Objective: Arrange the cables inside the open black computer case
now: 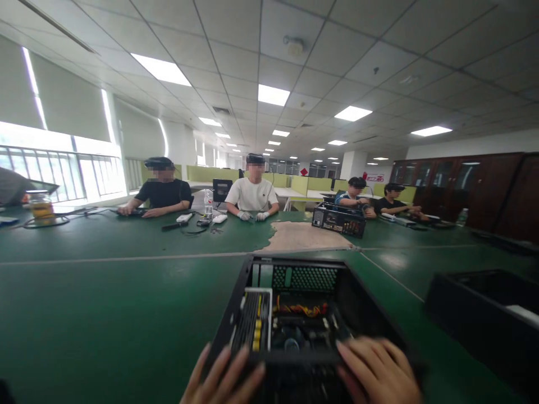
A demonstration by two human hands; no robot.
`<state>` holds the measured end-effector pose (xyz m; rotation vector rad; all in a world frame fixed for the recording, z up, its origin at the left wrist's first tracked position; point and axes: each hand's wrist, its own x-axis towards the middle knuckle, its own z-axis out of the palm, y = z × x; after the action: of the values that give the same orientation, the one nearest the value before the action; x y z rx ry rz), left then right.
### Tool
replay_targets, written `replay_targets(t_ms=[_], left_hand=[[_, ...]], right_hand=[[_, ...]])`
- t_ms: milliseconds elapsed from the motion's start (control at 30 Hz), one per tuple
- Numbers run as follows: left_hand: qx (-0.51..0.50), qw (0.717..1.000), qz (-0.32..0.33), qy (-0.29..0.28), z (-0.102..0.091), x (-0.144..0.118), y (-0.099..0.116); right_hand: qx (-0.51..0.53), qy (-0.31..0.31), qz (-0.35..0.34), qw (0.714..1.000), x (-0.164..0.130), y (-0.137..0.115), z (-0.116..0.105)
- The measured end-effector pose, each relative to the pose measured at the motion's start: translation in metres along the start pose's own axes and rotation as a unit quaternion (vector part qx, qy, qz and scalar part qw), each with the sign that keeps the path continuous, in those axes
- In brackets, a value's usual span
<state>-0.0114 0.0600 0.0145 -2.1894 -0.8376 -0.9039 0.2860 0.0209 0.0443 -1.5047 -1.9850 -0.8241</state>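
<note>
The big table (105,292) was dark green, with one worn brown patch (305,235) at 12 o'clock. Bright lights shone in the white ceiling. An open black computer box (295,314) sat at 6 o'clock. The left hand (223,379) and right hand (377,373) lay flat on its near edge, fingers spread. Four people sat across.
</note>
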Motion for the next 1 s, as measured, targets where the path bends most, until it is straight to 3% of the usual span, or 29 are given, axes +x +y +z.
replay_targets(t_ms=[33, 100, 133, 200, 267, 333, 400, 467, 500, 533, 600, 667, 767, 867, 933, 1000], left_hand=[[-0.003, 0.998, -0.044, -0.053, 0.013, 0.029, -0.004], [-0.018, 0.972, -0.167, -0.162, 0.027, 0.089, -0.006], [-0.054, 0.966, -0.173, -0.184, 0.029, 0.113, -0.004], [-0.155, 0.96, -0.129, -0.197, 0.025, 0.136, 0.003], [-0.224, 0.946, -0.118, -0.2, 0.019, 0.124, 0.007], [-0.237, 0.93, -0.166, -0.225, 0.016, 0.093, 0.002], [-0.235, 0.913, -0.204, -0.262, 0.018, 0.058, -0.008], [-0.243, 0.899, -0.22, -0.291, 0.018, 0.034, -0.018], [-0.249, 0.895, -0.223, -0.296, 0.018, 0.027, -0.023], [-0.254, 0.893, -0.227, -0.294, 0.016, 0.023, -0.027], [-0.259, 0.894, -0.235, -0.281, 0.009, 0.022, -0.032], [-0.264, 0.897, -0.238, -0.263, 0.002, 0.032, -0.034], [-0.285, 0.906, -0.213, -0.228, -0.005, 0.066, -0.03], [-0.309, 0.921, -0.164, -0.17, -0.01, 0.125, -0.015], [-0.299, 0.935, -0.134, -0.134, -0.012, 0.168, 0.0], [-0.247, 0.949, -0.106, -0.166, -0.013, 0.203, 0.016]], right_hand=[[-0.009, -0.037, 0.039, 0.999, 0.032, -0.004, 0.002], [-0.017, -0.174, 0.124, 0.977, 0.089, -0.021, 0.0], [-0.008, -0.187, 0.117, 0.975, 0.106, -0.033, -0.004], [0.043, -0.216, 0.031, 0.975, 0.112, -0.046, -0.022], [0.085, -0.22, -0.033, 0.971, 0.083, -0.03, -0.051], [0.071, -0.218, 0.025, 0.973, 0.044, 0.022, -0.077], [-0.015, -0.254, 0.182, 0.95, 0.013, 0.1, -0.09], [-0.046, -0.346, 0.341, 0.873, -0.004, 0.175, -0.083], [0.007, -0.376, 0.371, 0.849, -0.009, 0.204, -0.076], [0.026, -0.394, 0.389, 0.832, -0.011, 0.225, -0.067], [0.044, -0.406, 0.386, 0.827, -0.011, 0.237, -0.056], [0.026, -0.413, 0.363, 0.835, -0.009, 0.218, -0.058], [0.051, -0.424, 0.313, 0.848, -0.003, 0.152, -0.084], [0.21, -0.429, 0.227, 0.849, 0.013, 0.082, -0.109], [0.339, -0.44, 0.181, 0.812, 0.035, 0.051, -0.107], [0.331, -0.445, 0.157, 0.818, 0.057, 0.035, -0.089]])
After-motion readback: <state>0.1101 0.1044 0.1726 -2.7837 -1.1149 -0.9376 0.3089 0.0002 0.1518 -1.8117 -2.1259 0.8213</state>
